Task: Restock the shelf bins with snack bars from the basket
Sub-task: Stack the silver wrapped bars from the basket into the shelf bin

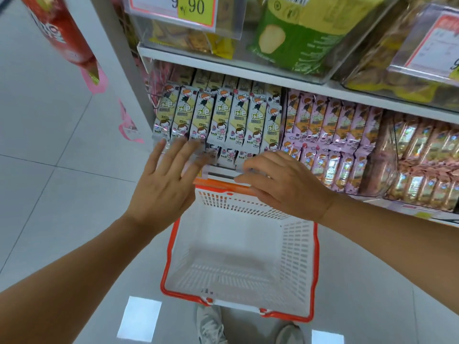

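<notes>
The left hand [164, 184] is spread wide, fingers straight, its tips against the lower ends of the yellow snack bars [223, 120] that stand in the clear bin [221, 173] just ahead of it. The right hand [280, 184], close beside it, bends its fingers over the bin's front lip. Blur hides whether they pinch a wrapper, so I cannot tell if it holds anything.

The front row of bars leans toward both hands and overhangs a lower row. With wrappers this slick, a hard shove from the left fingertips would likely skew the row. Letting go abruptly might let bars slide over the lip into the basket [169, 256] directly under the wrists. The pink bars [330, 125] sit just outside the right hand, and a careless sideways sweep could drag them loose.

The basket, white with an orange rim, shows no bars inside and rests on a pale glossy tiled floor [62, 170], with shoes [211, 324] at its near edge. Above the hands a white shelf board [248, 70] carries more clear bins, a green bag [298, 33] and a price tag [191, 8].
</notes>
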Available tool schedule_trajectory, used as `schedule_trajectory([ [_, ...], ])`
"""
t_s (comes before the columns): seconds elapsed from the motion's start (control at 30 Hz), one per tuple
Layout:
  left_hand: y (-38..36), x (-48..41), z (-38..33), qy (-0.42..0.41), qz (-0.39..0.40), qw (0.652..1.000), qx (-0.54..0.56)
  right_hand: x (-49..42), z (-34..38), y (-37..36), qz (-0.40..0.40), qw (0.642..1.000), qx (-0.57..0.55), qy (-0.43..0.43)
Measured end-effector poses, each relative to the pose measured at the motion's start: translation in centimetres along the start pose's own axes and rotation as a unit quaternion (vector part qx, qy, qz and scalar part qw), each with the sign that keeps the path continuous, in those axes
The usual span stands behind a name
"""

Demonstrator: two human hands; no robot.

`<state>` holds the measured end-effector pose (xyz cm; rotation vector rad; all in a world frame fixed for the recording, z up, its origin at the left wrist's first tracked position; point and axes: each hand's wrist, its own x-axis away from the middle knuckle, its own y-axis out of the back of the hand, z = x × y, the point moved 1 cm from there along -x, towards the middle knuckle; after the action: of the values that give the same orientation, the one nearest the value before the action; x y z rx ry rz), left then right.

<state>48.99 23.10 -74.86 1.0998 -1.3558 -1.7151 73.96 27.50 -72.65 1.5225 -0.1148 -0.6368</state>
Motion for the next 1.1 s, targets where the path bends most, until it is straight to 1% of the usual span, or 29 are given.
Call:
schedule_trajectory([
  [0.07,-0.2,-1.1,0.3,0.011,0.000,1.000,-0.013,-0.4,-0.2,-0.1,-0.005,1.000,0.001,-0.005],
  [0.13,-0.3,-2.2,0.5,0.010,0.008,1.000,-0.015,-0.7,-0.7,-0.6,0.006,0.997,0.025,-0.076],
  [0.2,-0.3,-3.2,0.6,0.005,0.018,0.999,-0.029,-1.1,-1.7,-1.2,0.053,0.984,0.065,-0.157],
  [0.27,-0.5,-4.2,0.3,0.001,0.027,0.998,-0.049,-1.8,-2.4,-1.8,0.097,0.974,0.086,-0.185],
  [0.37,-1.2,-5.3,-0.5,0.017,0.019,0.998,-0.059,-2.6,-3.0,-2.7,0.105,0.971,0.109,-0.187],
  [0.57,-2.8,-6.6,-0.8,0.036,-0.039,0.998,-0.037,-2.7,-3.8,-3.4,0.061,0.975,0.124,-0.174],
  [0.67,-3.1,-6.8,-0.8,0.042,-0.054,0.997,-0.037,-2.6,-3.9,-3.5,0.047,0.976,0.130,-0.170],
  [0.87,-3.1,-7.0,-1.1,0.063,-0.055,0.996,-0.041,-2.9,-3.8,-3.7,0.038,0.976,0.132,-0.172],
  [1.0,-2.7,-6.1,-0.9,0.039,-0.031,0.998,-0.025,-2.5,-3.4,-3.1,0.037,0.977,0.120,-0.170],
  [1.1,-2.2,-4.6,0.2,0.038,-0.029,0.998,-0.034,-2.5,-2.5,-2.9,0.036,0.981,0.109,-0.158],
])
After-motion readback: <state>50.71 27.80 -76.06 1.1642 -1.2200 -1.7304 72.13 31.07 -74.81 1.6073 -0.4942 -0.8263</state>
